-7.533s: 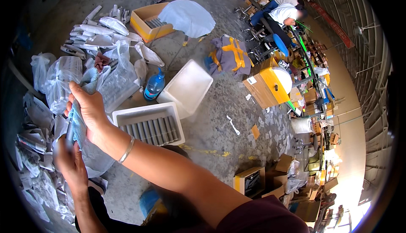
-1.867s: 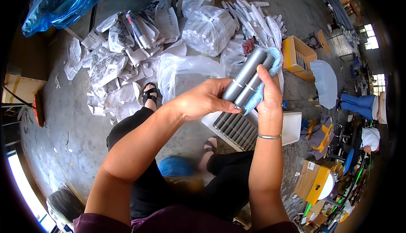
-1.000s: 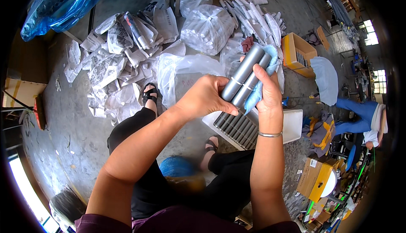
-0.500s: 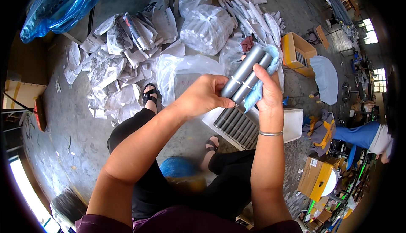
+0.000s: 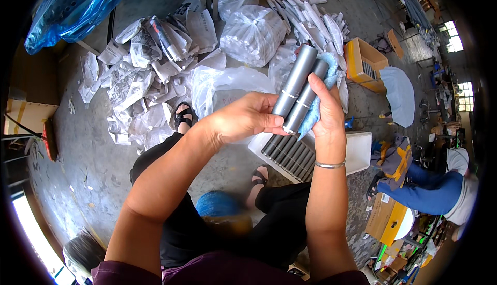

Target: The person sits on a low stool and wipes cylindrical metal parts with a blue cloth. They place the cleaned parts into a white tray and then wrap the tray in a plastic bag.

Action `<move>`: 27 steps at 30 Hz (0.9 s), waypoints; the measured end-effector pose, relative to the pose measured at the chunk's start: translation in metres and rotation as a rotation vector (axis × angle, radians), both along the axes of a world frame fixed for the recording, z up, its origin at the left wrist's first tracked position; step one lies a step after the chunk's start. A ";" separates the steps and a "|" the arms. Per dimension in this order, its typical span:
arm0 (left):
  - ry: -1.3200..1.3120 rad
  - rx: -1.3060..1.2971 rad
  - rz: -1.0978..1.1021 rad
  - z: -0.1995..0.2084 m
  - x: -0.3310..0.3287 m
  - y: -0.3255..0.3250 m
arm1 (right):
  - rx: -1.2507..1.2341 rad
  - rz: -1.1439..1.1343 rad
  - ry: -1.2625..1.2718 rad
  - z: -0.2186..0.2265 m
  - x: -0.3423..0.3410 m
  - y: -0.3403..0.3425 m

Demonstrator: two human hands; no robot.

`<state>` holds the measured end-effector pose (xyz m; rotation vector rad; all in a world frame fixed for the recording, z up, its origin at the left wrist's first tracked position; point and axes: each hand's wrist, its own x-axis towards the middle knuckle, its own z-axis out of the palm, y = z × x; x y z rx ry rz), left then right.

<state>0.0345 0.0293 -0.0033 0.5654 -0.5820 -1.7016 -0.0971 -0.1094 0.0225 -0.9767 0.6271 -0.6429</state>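
Observation:
Two smooth grey metal tubes, a left tube [image 5: 297, 78] and a right tube [image 5: 309, 94], lie side by side above my knees, each with a bright ring partway along. My right hand [image 5: 327, 110] is closed round them from the right, its thumb over the right tube. A light blue cloth [image 5: 328, 70] is tucked between that hand and the tubes. My left hand [image 5: 247, 115] pinches the tubes' lower ends. Below, a white tray [image 5: 358, 153] holds a row of similar dark grey tubes [image 5: 289, 154], partly hidden by my right hand and wrist.
Crumpled newspaper [image 5: 132, 91] and clear plastic bags [image 5: 253, 34] cover the floor ahead. Rolled paper bundles [image 5: 313, 21] and an open cardboard box [image 5: 366, 60] are at the far right. Another person [image 5: 429, 189] is at the right, beside a yellow-and-brown carton [image 5: 385, 220].
The two tubes have tilted more upright, their upper ends moving up and slightly left. My left fingers have shifted at the lower ends. The person at the right has moved nearer.

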 end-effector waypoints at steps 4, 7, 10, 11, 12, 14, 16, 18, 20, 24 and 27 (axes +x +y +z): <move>0.021 0.002 -0.024 -0.002 -0.002 -0.003 | 0.006 -0.016 0.024 0.005 -0.003 0.002; -0.006 0.020 -0.019 0.002 -0.003 -0.004 | -0.004 -0.029 0.046 0.005 -0.006 0.002; -0.055 -0.001 0.007 0.001 -0.006 -0.006 | -0.029 -0.037 0.078 0.007 -0.008 0.002; -0.053 0.005 0.009 0.001 -0.006 -0.007 | -0.035 -0.040 0.087 0.007 -0.009 0.002; -0.051 0.012 0.012 0.000 -0.007 -0.007 | -0.039 -0.042 0.095 0.007 -0.009 0.002; -0.028 0.044 0.008 0.001 -0.007 -0.008 | -0.051 -0.053 0.093 0.006 -0.009 0.003; 0.018 0.093 -0.008 0.001 -0.007 -0.011 | -0.059 -0.063 0.094 0.005 -0.009 0.002; -0.002 0.080 0.001 0.000 -0.009 -0.012 | -0.063 -0.072 0.095 0.004 -0.010 0.001; -0.028 0.064 0.025 -0.001 -0.012 -0.013 | -0.087 -0.093 0.080 0.005 -0.009 0.003; -0.116 0.027 0.105 -0.002 -0.017 -0.013 | -0.301 -0.221 0.072 -0.004 -0.005 -0.001; -0.157 0.026 0.146 0.002 -0.017 -0.014 | -0.515 -0.361 0.260 0.002 -0.012 -0.007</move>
